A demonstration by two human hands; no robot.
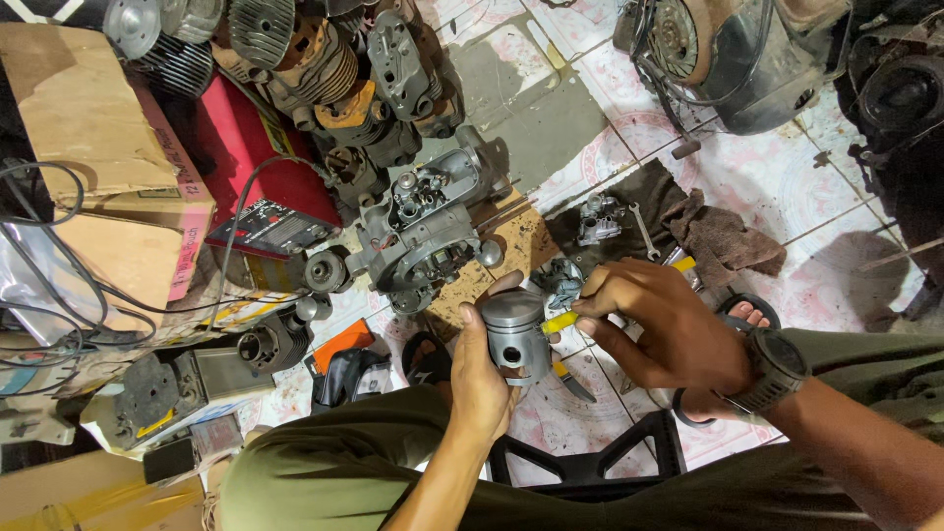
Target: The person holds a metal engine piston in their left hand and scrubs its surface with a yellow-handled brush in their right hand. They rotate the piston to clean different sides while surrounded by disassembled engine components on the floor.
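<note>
Two hands grip things: left a grey holed piston, right a yellow tool.

An engine casing sat on the tiled floor, near a red box, cardboard boxes, a brown rag and a wrench.

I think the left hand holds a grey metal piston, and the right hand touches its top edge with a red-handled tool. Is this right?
Not quite: the tool's handle is yellow, not red. In the head view the left hand holds the grey metal piston, and the right hand touches its top edge with a yellow-handled tool.
</note>
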